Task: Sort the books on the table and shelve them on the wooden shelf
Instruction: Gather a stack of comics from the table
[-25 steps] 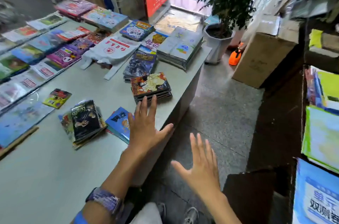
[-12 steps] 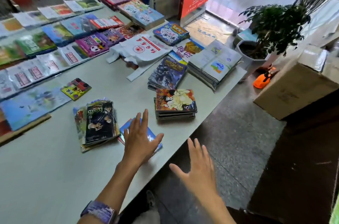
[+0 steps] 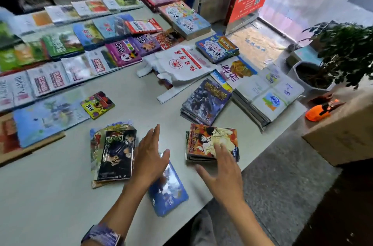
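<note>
Head view looks down on a pale table (image 3: 60,195) crowded with books, and both hands hover low over its near edge, fingers spread wide and holding nothing. The left hand (image 3: 149,161) sits at lower centre, over a blue book (image 3: 169,191) lying flat and partly covered by it; whether the palm touches the cover cannot be told. Just left of that hand lies a small stack topped by a dark comic (image 3: 117,155). The right hand (image 3: 224,175) reaches toward the orange-covered stack (image 3: 212,141), fingertips at its near edge. By my reading the step in hand is gathering: choosing which near pile to collect before any shelving, so the task looks barely begun. The next move likely calls for closing both hands on one stack, squaring its loose edges and lifting it whole, since the glossy covers may slide apart. Farther up the frame, a grey-blue stack (image 3: 205,100) sits behind the orange one, a white cloth bag (image 3: 181,66) with red print sprawls at centre, and rows of workbooks (image 3: 60,76) fill the left. At right stand a potted plant (image 3: 333,54) and a cardboard box (image 3: 343,136) on the floor, which could crowd the path away from the table. The wooden shelf is not in view.
</note>
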Tool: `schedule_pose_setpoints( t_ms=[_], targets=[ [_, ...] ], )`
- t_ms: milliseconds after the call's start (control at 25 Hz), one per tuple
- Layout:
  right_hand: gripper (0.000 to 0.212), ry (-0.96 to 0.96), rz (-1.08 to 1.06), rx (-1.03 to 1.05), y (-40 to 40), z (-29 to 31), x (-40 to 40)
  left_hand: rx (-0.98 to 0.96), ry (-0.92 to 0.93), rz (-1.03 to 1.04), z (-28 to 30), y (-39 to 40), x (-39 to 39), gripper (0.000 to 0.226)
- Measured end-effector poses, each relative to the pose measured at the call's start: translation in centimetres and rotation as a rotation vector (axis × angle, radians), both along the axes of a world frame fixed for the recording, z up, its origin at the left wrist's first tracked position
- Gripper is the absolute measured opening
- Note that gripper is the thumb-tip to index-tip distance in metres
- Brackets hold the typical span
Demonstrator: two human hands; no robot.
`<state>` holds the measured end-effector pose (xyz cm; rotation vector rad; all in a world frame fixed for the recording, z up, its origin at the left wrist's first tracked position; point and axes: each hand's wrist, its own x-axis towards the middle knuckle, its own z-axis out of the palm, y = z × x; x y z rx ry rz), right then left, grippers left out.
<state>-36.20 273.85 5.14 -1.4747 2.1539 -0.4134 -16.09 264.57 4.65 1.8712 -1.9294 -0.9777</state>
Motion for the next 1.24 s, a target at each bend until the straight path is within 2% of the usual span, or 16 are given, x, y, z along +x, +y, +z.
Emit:
schedule_pose_setpoints(
  t_ms=[200, 400, 520, 600, 680, 760, 840, 1000, 1120, 1240],
  targets=[
    [0.058, -0.088, -0.117, -0.097, -8.9, 0.2, -6.2, 0.037, 0.033, 0.004, -0.5, -7.5, -5.8, 0.075],
    [0.053, -0.25, -0.14, 0.062, -18.1, -3.7, -12.8, 0.161, -0.003, 0.049, -3.2, -15.7, -12.4, 0.074],
    [0.053, -0.453, -0.229, 0.24, -21.7, -7.0, -14.9, 0.277, -0.065, 0.062, -5.4, -19.3, -14.8, 0.076],
    [0.051, -0.663, -0.363, 0.399, -23.6, -9.1, -15.7, 0.374, -0.07, 0.078, -6.6, -20.8, -15.9, 0.074],
    [0.029, -0.881, -0.478, 0.536, -24.8, -10.9, -15.9, 0.433, -0.039, 0.129, -7.8, -21.7, -16.4, 0.07],
    [0.018, -0.98, -0.567, 0.57, -25.5, -12.0, -15.7, 0.48, -0.002, 0.189, -8.6, -22.5, -16.2, 0.069],
    [0.019, -1.003, -0.613, 0.531, -25.9, -12.5, -15.3, 0.545, 0.048, 0.223, -9.2, -23.3, -15.6, 0.066],
    [0.034, -1.06, -0.662, 0.49, -25.8, -12.8, -15.0, 0.603, 0.13, 0.326, -9.8, -24.4, -15.2, 0.059],
    [0.028, -1.02, -0.633, 0.448, -25.7, -12.9, -15.1, 0.661, 0.166, 0.345, -10.6, -24.3, -15.4, 0.049],
    [0.037, -0.932, -0.607, 0.448, -25.5, -12.9, -15.7, 0.787, 0.188, 0.329, -11.3, -23.5, -15.2, 0.07]
  ],
)
